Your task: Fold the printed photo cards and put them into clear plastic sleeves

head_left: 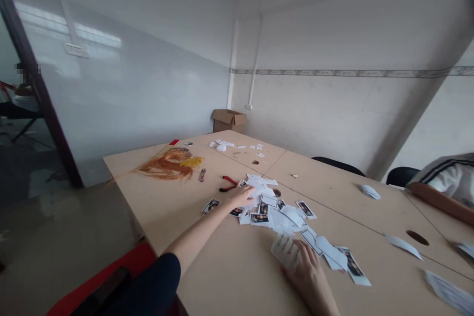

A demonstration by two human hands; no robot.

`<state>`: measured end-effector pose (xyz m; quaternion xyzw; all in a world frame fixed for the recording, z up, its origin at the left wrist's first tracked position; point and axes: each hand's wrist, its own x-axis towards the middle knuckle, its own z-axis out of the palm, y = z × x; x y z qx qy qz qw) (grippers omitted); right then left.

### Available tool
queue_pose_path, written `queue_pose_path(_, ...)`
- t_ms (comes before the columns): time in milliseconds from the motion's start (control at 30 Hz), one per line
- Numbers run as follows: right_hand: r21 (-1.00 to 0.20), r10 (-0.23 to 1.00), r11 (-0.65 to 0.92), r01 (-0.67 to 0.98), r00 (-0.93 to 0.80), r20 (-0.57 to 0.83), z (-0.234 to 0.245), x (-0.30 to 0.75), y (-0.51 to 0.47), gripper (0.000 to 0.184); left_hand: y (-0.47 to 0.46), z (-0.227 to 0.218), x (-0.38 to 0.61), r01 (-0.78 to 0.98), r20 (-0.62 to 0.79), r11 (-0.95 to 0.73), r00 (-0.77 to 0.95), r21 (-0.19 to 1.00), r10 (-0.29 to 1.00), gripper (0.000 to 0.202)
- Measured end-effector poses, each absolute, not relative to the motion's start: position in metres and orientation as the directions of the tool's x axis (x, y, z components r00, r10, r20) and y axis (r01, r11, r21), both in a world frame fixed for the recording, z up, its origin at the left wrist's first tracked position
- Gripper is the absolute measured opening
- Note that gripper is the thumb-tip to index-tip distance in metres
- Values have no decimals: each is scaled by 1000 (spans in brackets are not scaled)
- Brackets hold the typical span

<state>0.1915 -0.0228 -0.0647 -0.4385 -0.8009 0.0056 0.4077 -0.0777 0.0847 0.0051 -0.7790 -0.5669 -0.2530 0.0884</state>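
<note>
A heap of small printed cards and white paper slips [276, 210] lies spread over the light wooden table [207, 276]. My left hand [242, 195] reaches far out and rests on the heap's left edge, fingers bent down on the papers. Near the front, my right hand [305, 266] lies on the table with its fingers closed on a pale printed slip [284, 249]. More cards [351, 266] trail to the right of that hand.
Red-handled pliers [227, 183] lie beside the heap. Orange and yellow fibres [172, 164] sit at the far left, paper scraps [225, 145] at the far end. A cardboard box [228, 119] stands in the corner. Another person's sleeve [450, 180] enters at right.
</note>
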Motion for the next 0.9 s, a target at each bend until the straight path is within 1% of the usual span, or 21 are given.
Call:
queue_pose_path(67, -371, 708, 613, 698, -276, 650, -63, 191, -23, 44, 82, 1, -80, 936, 464, -328, 235, 130, 854, 35)
queue_pose_path(167, -373, 703, 610, 700, -261, 661, -63, 189, -22, 46, 77, 2, -80, 957, 477, -272, 193, 101, 857, 43)
queue_pose_path(233, -377, 706, 600, 705, -245, 664, -64, 188, -20, 47, 78, 7, -78, 964, 493, -253, 183, 79, 851, 40)
queue_pose_path(300, -379, 711, 588, 714, -233, 664, -67, 189, -17, 47, 82, 14, -73, 959, 478, -277, 219, 54, 851, 35)
queue_pose_path(400, -347, 701, 597, 724, -260, 663, -70, 192, -12, 50, 92, 20, -63, 940, 393, -339, 301, 29, 869, 27)
queue_pose_path(500, -321, 690, 610, 725, -286, 665, -72, 194, -10, 49, 98, 17, -58, 942, 328, -335, 306, 32, 894, 27)
queue_pose_path(633, -390, 749, 550, 739, -230, 621, -67, 191, -13, 48, 100, 11, -59, 967, 316, -254, 233, 29, 920, 27)
queue_pose_path(700, -414, 783, 538, 734, -252, 569, -63, 191, -15, 49, 104, 12, -60, 974, 298, -224, 208, 21, 932, 29)
queue_pose_path(800, -434, 809, 533, 727, -286, 513, -58, 193, -16, 48, 116, 21, -60, 977, 240, -215, 206, 9, 949, 31)
queue_pose_path(900, -447, 817, 524, 725, -278, 506, -57, 194, -16, 49, 130, 33, -61, 974, 169, -225, 221, 4, 960, 30)
